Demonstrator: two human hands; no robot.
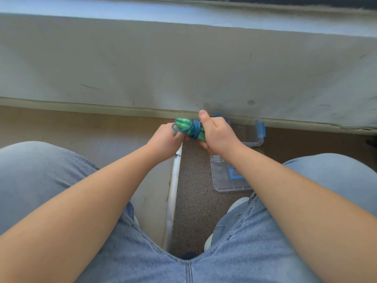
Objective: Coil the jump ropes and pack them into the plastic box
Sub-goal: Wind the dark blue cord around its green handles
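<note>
Gripping the green-handled jump rope (188,127) just above the clear plastic box (254,137), the right hand (217,133) clamps its stiff handles while the left hand (167,137) pinches the springy blue cord, best held at the wraps.

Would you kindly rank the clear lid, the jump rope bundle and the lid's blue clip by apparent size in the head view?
1. clear lid
2. jump rope bundle; partly covered and held nearer the camera, so its true size is unsure
3. blue clip
</note>
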